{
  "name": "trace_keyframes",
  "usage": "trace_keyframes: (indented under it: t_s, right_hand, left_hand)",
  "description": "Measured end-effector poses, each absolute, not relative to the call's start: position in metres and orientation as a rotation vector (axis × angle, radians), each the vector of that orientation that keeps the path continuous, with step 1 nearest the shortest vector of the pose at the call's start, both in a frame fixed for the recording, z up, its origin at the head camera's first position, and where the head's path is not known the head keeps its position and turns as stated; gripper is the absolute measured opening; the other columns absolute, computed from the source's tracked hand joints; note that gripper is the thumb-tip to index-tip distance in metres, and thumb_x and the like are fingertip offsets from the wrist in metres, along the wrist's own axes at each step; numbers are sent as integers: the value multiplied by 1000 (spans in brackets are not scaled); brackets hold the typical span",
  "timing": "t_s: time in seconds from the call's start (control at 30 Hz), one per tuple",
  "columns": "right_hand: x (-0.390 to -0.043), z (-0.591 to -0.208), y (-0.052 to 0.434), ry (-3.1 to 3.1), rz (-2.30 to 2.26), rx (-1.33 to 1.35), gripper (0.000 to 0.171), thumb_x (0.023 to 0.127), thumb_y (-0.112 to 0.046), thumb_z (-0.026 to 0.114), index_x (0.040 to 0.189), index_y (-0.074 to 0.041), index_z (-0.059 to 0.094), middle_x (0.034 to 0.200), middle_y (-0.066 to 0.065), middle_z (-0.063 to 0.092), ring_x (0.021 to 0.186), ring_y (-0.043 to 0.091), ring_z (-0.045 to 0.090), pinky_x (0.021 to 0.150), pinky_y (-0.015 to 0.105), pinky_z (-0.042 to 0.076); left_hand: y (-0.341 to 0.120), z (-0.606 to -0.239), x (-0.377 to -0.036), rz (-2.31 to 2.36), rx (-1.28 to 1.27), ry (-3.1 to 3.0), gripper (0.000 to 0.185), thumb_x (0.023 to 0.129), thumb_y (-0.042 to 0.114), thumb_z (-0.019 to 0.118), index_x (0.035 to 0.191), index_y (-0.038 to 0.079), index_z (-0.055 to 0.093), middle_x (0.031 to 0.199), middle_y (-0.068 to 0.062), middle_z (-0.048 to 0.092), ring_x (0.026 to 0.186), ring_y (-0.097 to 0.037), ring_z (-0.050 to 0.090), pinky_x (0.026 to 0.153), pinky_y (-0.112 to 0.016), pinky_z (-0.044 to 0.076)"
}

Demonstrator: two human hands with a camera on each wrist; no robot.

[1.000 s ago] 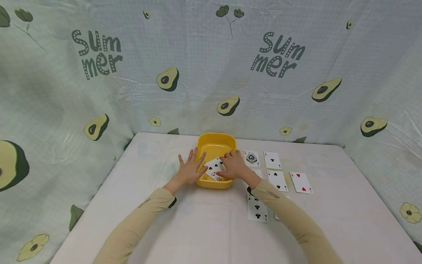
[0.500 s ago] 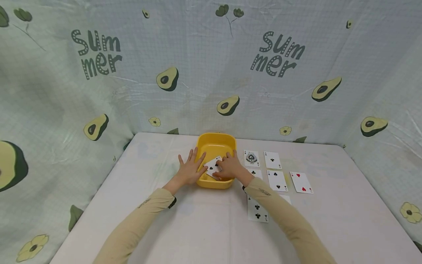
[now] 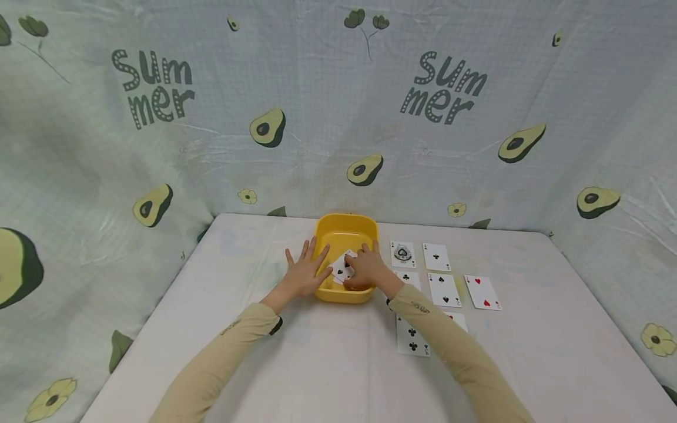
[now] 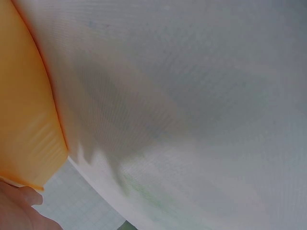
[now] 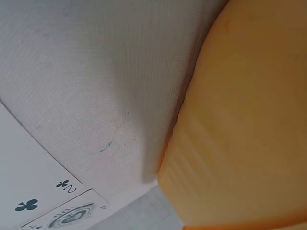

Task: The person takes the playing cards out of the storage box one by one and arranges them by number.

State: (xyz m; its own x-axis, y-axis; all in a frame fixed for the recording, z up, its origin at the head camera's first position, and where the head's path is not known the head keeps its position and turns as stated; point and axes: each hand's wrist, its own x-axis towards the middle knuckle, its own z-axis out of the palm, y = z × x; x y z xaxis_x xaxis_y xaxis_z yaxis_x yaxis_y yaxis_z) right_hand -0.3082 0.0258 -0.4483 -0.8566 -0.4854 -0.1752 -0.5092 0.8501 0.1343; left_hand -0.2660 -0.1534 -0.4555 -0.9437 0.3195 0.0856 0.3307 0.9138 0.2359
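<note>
Left hand (image 3: 304, 271) spread flat against yellow tray (image 3: 346, 230) left wall; right hand (image 3: 367, 269) pinches cards (image 3: 342, 268) inside. Risk: loose pinch, cards fan and slip.

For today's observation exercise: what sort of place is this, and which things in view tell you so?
Probably a makeshift tabletop booth: a white table walled in by an avocado-print cloth reading "Summer", with playing cards laid out in rows beside a yellow tub.

The head view looks forward and down over the whole table (image 3: 328, 364) from the near side. Both wrist views sit very close, each sharing the tray (image 3: 346, 232) wall (image 4: 24, 120) (image 5: 244, 120) and cloth.
</note>
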Motion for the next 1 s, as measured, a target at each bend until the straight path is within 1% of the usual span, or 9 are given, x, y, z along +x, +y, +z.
trace_keyframes:
  t_s: [0.17, 0.27, 0.47, 0.53, 0.57, 0.77, 0.8, 0.87, 1.0]
  right_hand:
    - [-309, -453, 29, 2961, 286, -855, 60, 72, -58, 59, 121, -24, 50, 123, 12, 50, 119, 30, 37, 102, 59, 16]
    - [-310, -453, 32, 2987, 232, -885, 59, 71, -57, 61, 118, -23, 51, 121, 10, 48, 115, 29, 38, 101, 59, 18]
    - [-309, -446, 38, 3008, 181, -937, 60, 70, -54, 62, 120, -24, 51, 127, 10, 44, 116, 28, 37, 99, 58, 19]
    - [-309, -444, 41, 3002, 144, -940, 61, 69, -54, 63, 121, -24, 51, 129, 10, 43, 118, 29, 36, 98, 59, 19]
    - [-309, -443, 42, 3016, 131, -961, 61, 69, -54, 64, 120, -22, 52, 128, 11, 43, 116, 30, 36, 96, 59, 20]
    - [-302, -433, 56, 3054, 8, -1023, 61, 73, -52, 62, 122, -17, 50, 131, 13, 42, 117, 35, 35, 97, 59, 19]
    - [-302, -432, 59, 3047, -19, -1015, 63, 74, -53, 60, 125, -18, 49, 133, 13, 40, 119, 35, 34, 99, 59, 17]
    - [-302, -431, 64, 3054, -48, -1034, 64, 73, -53, 60, 125, -18, 48, 135, 13, 39, 119, 35, 33, 98, 60, 17]
    - [-299, -427, 75, 3066, -80, -1058, 61, 74, -47, 60, 127, -19, 46, 137, 13, 37, 119, 33, 32, 97, 60, 18]
  left_hand:
    - [-153, -456, -264, -395, -524, -3024, 59, 94, 46, 32, 144, 18, 17, 150, -19, 2, 137, -39, 6, 95, -72, 2]
    - [-152, -455, -264, -401, -521, -3026, 58, 94, 45, 32, 144, 19, 18, 150, -19, 2, 137, -39, 6, 95, -72, 2]
    - [-153, -455, -265, -398, -508, -3034, 58, 94, 45, 33, 144, 19, 17, 150, -18, 1, 137, -39, 6, 95, -72, 0]
    - [-153, -456, -266, -396, -510, -3033, 59, 94, 45, 33, 144, 19, 17, 150, -18, 2, 137, -39, 6, 95, -72, 0]
    - [-153, -456, -266, -400, -510, -3031, 59, 94, 45, 33, 144, 18, 18, 150, -19, 2, 137, -39, 6, 95, -72, 0]
    - [-152, -457, -266, -420, -495, -3026, 58, 94, 43, 34, 143, 18, 19, 150, -19, 2, 137, -40, 7, 95, -72, 0]
    - [-152, -456, -266, -421, -492, -3025, 58, 94, 43, 34, 143, 18, 19, 150, -19, 2, 137, -39, 7, 95, -72, 0]
    - [-152, -456, -266, -420, -493, -3020, 58, 94, 44, 34, 143, 18, 20, 150, -19, 3, 137, -40, 7, 95, -72, 1]
    - [-151, -457, -266, -446, -494, -3013, 58, 94, 44, 34, 143, 17, 20, 150, -19, 3, 137, -40, 6, 95, -72, -1]
